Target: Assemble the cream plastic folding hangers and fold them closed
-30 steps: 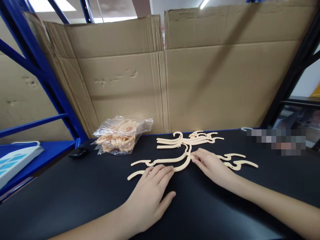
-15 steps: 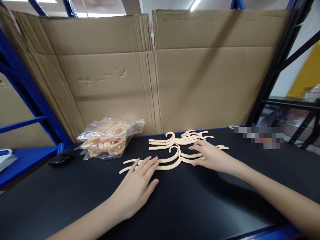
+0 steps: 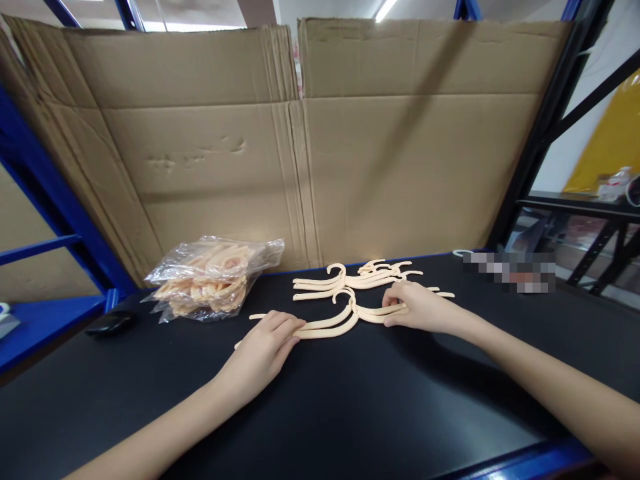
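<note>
Two cream plastic hangers (image 3: 336, 319) lie stacked on the black table top (image 3: 350, 400). My left hand (image 3: 263, 350) has its fingers curled over their left arm ends. My right hand (image 3: 417, 308) pinches their right arms between thumb and fingers. Behind them lies a second stack of cream hangers (image 3: 350, 279). A clear plastic bag (image 3: 213, 279) filled with more hangers rests to the left, against the cardboard.
Flattened cardboard sheets (image 3: 310, 147) stand as a wall at the back of the table. Blue shelf posts (image 3: 45, 180) rise on the left, a black frame (image 3: 545, 127) on the right. A small black object (image 3: 107, 323) lies near the bag. The table's blue front edge (image 3: 525, 460) runs at lower right.
Both hands have closed on the front hangers: the left fingers curled over the left ends, the right hand gathered the right arms together. The loose hangers now lie stacked. The view has shifted.
</note>
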A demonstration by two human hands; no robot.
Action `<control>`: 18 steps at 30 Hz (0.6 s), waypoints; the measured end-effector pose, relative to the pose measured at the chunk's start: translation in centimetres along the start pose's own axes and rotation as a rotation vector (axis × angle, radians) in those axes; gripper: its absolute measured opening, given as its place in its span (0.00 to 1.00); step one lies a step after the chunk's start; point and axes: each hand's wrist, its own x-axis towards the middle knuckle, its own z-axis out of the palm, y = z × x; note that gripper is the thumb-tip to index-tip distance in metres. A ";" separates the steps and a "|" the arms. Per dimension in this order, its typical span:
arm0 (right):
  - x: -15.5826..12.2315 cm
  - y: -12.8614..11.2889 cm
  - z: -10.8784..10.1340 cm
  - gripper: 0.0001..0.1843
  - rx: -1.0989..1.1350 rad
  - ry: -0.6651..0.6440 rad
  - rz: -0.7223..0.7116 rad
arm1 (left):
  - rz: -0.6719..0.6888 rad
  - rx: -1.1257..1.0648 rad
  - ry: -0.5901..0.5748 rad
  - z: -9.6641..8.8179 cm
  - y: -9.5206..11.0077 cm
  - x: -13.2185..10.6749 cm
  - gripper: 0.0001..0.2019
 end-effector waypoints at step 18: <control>-0.8 3.4 -4.1 0.26 0.071 -0.189 -0.076 | -0.056 0.053 -0.187 -4.2 -2.9 -0.1 0.22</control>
